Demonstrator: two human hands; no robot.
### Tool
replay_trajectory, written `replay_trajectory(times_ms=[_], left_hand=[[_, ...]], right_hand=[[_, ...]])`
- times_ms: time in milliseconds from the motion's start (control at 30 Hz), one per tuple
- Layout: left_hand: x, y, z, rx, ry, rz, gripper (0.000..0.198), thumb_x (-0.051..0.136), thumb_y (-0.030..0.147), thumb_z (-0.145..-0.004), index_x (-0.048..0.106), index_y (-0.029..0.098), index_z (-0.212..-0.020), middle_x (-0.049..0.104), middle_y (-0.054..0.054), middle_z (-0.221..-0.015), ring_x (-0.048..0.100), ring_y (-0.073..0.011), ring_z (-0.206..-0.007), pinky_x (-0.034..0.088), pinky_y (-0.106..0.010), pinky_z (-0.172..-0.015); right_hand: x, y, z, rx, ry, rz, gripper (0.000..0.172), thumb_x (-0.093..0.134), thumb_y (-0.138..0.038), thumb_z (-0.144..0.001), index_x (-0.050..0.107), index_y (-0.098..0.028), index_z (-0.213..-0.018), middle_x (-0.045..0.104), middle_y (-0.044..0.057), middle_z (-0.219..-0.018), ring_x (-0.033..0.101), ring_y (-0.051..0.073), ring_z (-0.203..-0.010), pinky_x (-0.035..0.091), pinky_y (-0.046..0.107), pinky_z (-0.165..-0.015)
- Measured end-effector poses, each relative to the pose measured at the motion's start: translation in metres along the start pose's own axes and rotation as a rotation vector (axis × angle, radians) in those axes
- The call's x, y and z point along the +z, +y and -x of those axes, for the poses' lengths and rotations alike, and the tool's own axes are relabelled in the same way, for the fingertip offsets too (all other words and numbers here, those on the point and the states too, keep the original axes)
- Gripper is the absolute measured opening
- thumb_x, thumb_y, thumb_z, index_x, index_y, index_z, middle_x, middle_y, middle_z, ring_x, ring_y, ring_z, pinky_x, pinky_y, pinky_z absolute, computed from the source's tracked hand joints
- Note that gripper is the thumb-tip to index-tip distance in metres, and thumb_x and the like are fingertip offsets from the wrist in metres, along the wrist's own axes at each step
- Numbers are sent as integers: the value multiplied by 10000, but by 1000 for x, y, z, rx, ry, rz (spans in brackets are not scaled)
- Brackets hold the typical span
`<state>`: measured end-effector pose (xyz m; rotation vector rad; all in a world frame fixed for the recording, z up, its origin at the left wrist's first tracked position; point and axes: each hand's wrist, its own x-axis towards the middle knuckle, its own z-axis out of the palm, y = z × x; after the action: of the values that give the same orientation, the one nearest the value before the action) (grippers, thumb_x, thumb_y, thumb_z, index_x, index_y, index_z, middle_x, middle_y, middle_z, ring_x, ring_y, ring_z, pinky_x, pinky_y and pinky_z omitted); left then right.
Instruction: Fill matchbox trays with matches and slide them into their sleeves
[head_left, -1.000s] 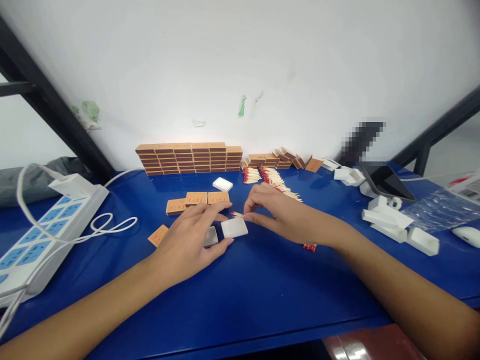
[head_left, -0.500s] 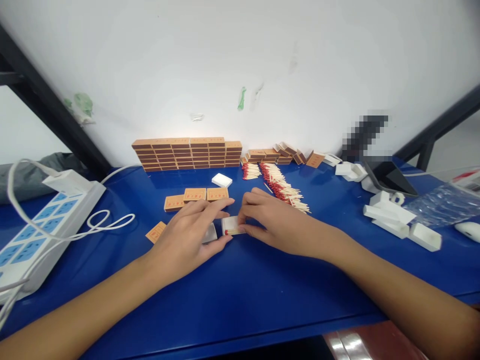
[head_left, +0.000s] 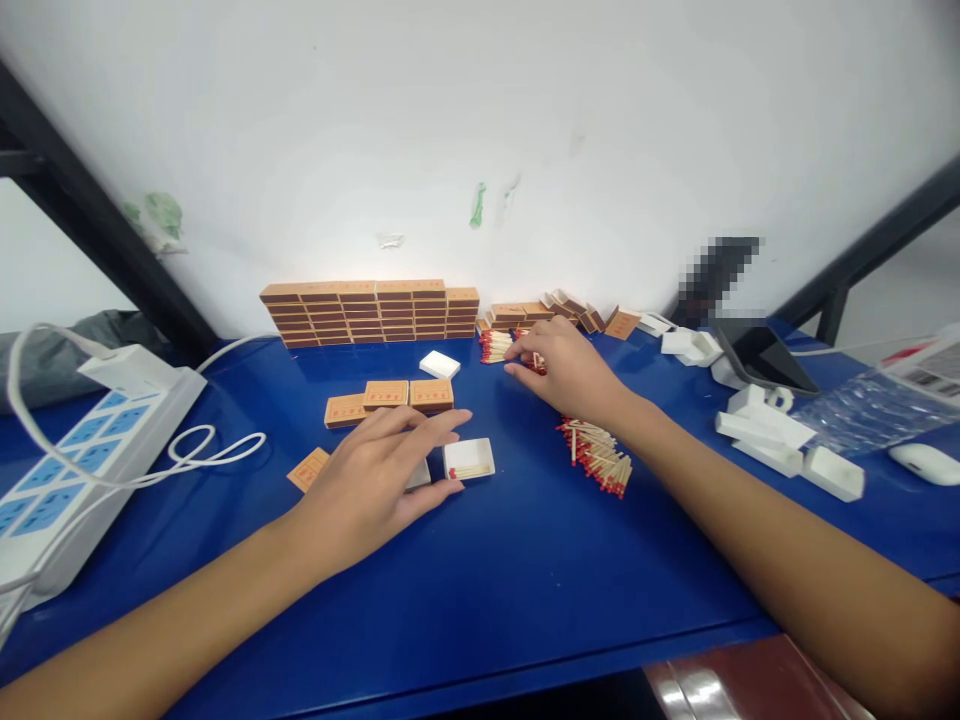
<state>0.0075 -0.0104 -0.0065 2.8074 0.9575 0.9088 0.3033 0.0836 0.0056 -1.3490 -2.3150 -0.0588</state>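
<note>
Above the blue worktop (head_left: 510, 570), the left hand (head_left: 379, 465) has fingers wide beside a white tray (head_left: 466, 455), the right hand (head_left: 566, 365) fingers narrow at loose matches (head_left: 596, 458), any grip unclear.

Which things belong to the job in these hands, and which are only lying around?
Likely job: open white tray with matches, loose matches, stacked matchboxes, other white trays.
Likely just lying around: power strip, dark flat device, clear plastic wrapping, white rounded object.
</note>
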Motion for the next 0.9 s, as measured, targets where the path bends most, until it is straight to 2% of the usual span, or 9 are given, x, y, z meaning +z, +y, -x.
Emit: replay_trajectory(times_ms=[200,900], left_hand=[[1,-1,1,-9,1,10,600,757,301,-989,494,256,-1527,760,-58,-1152,696,-248,-1078,595,-445,-996],[2,0,3,-8,-7,-14,572,746,301,-994,504,258,-1511,736,-64,-1104,692,-246,-1043,602,-437,-964]], right_hand=[[14,9,-10,-45,-61,101,213,616,-273,-994,799,-195,-1069,668,147,-1056,544,318,-1043,431,490,-975],[20,10,-11,-69,-47,155,271,606,-225,-996,806,-191,-1177,666,151,-1051,529,322,-1041,421,450,-916]])
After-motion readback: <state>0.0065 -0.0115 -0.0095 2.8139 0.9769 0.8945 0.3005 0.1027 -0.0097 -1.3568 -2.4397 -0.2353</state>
